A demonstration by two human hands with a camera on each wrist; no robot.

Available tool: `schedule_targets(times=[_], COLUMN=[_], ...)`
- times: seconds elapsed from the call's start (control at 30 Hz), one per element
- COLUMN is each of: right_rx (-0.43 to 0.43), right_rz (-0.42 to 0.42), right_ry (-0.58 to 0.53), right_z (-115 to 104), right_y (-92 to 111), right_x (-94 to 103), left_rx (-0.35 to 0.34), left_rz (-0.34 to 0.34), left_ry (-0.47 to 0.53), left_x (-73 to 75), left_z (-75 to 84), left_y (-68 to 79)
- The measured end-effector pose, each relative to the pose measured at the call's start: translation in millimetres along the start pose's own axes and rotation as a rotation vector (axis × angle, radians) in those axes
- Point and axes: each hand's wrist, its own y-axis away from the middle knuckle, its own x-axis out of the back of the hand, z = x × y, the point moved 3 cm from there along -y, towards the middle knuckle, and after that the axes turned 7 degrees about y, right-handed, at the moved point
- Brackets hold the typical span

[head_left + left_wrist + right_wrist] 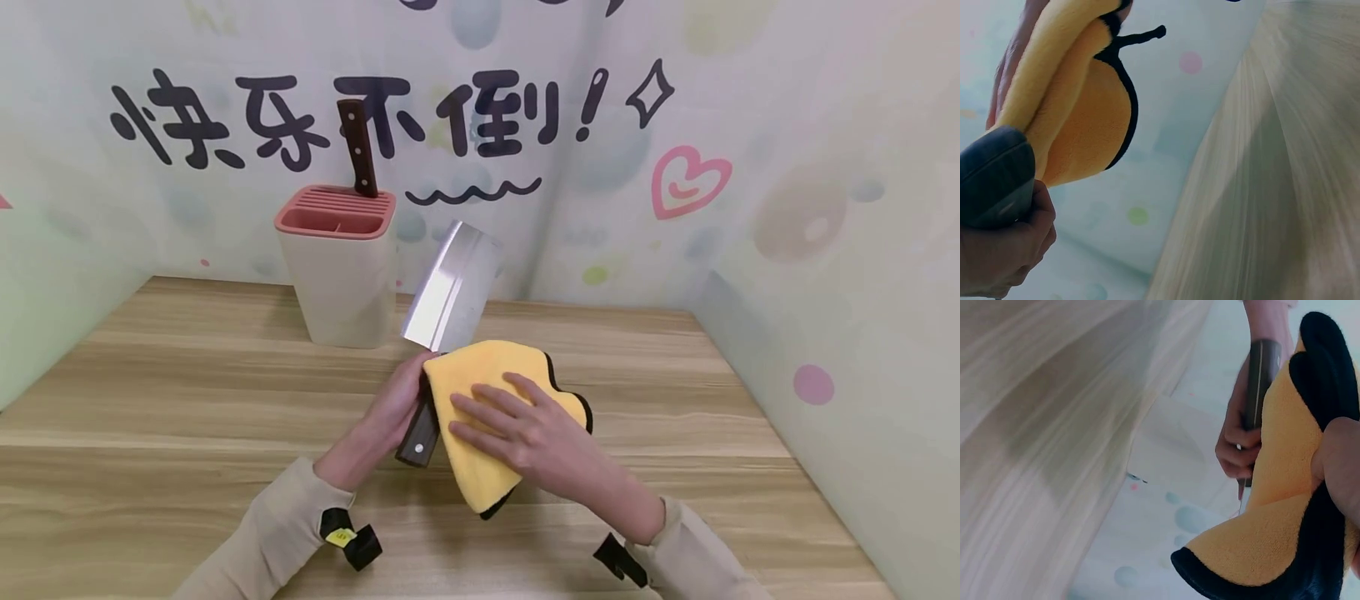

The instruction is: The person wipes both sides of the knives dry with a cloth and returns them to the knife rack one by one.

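My left hand grips the dark wooden handle of a cleaver. Its broad shiny blade points up and away, tilted right. Across the base of the blade and part of the handle lies a yellow cloth with black edging. My right hand holds this cloth, fingers spread over its top face. In the right wrist view the thumb presses the cloth's other side. The left wrist view shows the handle's butt end close up. Cloth hides the blade's lower part.
A white knife block with a pink slotted top stands at the back left. One brown-handled knife sits upright in it. The wooden table meets printed wall fabric behind and at the sides.
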Motion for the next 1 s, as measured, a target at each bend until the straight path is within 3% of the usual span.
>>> schedule_targets(times=[0.17, 0.47, 0.63, 1.0], right_rx=[-0.084, -0.165, -0.165, -0.188], right_rz=[0.035, 0.055, 0.014, -0.052], right_ry=[-0.036, -0.126, -0.140, -0.053], right_z=[13.4, 27.2, 26.4, 29.3], right_y=[-2.6, -7.1, -7.9, -6.6], right_x=[-0.2, -9.7, -13.4, -22.7], left_rx=[-0.009, -0.084, -0.063, -0.015], left_rz=[-0.043, -0.177, -0.215, -0.256], left_ry=[-0.035, -0.291, -0.303, -0.267], left_x=[-1.2, 1.9, 4.2, 7.0], left_z=[-0.2, -3.8, -7.0, -6.5], left_y=[2.5, 4.7, 4.7, 8.1])
